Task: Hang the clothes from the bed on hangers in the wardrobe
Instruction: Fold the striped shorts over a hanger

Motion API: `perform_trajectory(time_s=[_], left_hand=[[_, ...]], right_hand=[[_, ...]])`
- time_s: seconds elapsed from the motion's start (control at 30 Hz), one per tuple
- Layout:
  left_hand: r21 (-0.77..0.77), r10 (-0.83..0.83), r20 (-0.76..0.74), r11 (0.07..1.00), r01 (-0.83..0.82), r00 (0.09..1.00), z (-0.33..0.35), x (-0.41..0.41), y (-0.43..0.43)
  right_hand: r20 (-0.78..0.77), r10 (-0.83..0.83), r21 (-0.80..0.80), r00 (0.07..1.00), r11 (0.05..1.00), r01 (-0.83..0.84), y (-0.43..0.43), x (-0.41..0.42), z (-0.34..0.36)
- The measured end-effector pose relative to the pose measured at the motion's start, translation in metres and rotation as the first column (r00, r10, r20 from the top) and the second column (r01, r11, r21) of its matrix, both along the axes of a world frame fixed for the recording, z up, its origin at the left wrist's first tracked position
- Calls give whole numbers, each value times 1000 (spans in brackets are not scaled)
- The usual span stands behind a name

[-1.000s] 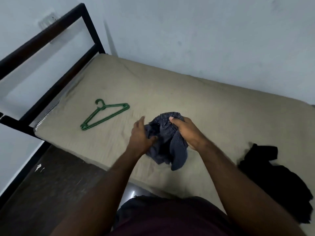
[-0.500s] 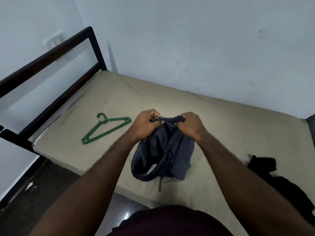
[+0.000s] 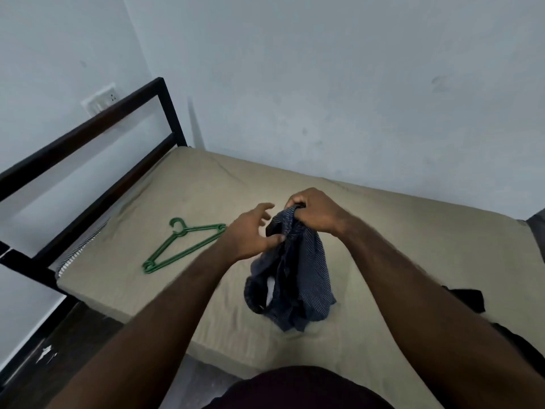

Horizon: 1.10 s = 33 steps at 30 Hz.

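Right of the hanger, the striped shorts hang from the right hand, which grips their bunched top edge. The left hand, nearer the hanger, is spread wide and grips nothing. The fabric looks light and limp, so take hold at the waistband.

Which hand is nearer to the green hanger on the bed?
Left. The left hand hovers just right of the green hanger; the right hand is farther right, gripping the striped shorts.
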State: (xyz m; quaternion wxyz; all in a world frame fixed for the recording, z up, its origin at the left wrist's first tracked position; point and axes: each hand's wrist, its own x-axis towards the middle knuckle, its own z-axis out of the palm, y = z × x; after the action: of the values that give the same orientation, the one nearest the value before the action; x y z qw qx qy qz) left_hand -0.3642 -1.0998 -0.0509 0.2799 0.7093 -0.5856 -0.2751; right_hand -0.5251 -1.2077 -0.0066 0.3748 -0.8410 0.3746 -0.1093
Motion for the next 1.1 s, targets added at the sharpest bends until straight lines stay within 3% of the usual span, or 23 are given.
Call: perform_trajectory(time_s=[0.1, 0.2, 0.3, 0.37, 0.5, 0.6, 0.67, 0.7, 0.77, 0.8, 0.87, 0.93, 1.03, 1.07, 1.1], left_hand=[[-125, 26, -56, 992, -33, 998, 21, -22, -18], [-155, 137, -3, 979, -136, 991, 32, -28, -29], [-161, 264, -116, 946, -281, 957, 39, -32, -36], [-126, 356, -286, 907, -403, 890, 44, -37, -42], [11, 412, -663, 840, -542, 625, 66, -47, -46], [8, 382, -774, 803, -596, 504, 84, -41, -46], [-17, 371, -804, 766, -642, 464, 93, -30, -45], [-23, 376, -807, 750, -661, 455, 95, -24, -44], [-55, 422, -745, 732, -679, 516, 91, -3, -41], [-92, 467, -660, 727, -680, 589, 85, 10, -36], [-174, 564, -409, 724, -668, 717, 69, 45, -22], [-157, 636, -170, 737, -657, 753, 58, 80, -8], [88, 544, -99, 839, -538, 833, 50, 112, -2], [194, 508, -43, 849, -491, 860, 54, 115, -5], [274, 450, 105, 844, -461, 887, 56, 114, -7]], right_hand=[[34, 5, -89, 999, 996, -2, 7, 12, 6], [163, -155, -66, 974, 984, 168, 8, 7, -1], [281, -358, -59, 891, 920, 388, 18, -9, -22], [329, -482, -77, 812, 843, 532, 37, -20, -44], [-3, -591, -13, 807, 807, 591, 81, -37, -102], [-243, -568, 209, 786, 761, 615, 92, -49, -147], [-253, -580, 452, 775, 637, 624, 92, -57, -164], [-260, -598, 590, 758, 523, 615, 91, -61, -168], [-299, -640, 745, 708, 307, 592, 76, -72, -169], [-274, -672, 765, 689, 282, 579, 61, -78, -165], [-143, -742, 763, 655, 339, 550, 17, -86, -144], [10, -782, 712, 623, 443, 545, -31, -87, -101], [227, -795, 659, 562, 551, 513, -85, -73, -22], [282, -776, 630, 564, 594, 501, -99, -66, 3], [326, -755, 595, 569, 632, 497, -109, -59, 24]])
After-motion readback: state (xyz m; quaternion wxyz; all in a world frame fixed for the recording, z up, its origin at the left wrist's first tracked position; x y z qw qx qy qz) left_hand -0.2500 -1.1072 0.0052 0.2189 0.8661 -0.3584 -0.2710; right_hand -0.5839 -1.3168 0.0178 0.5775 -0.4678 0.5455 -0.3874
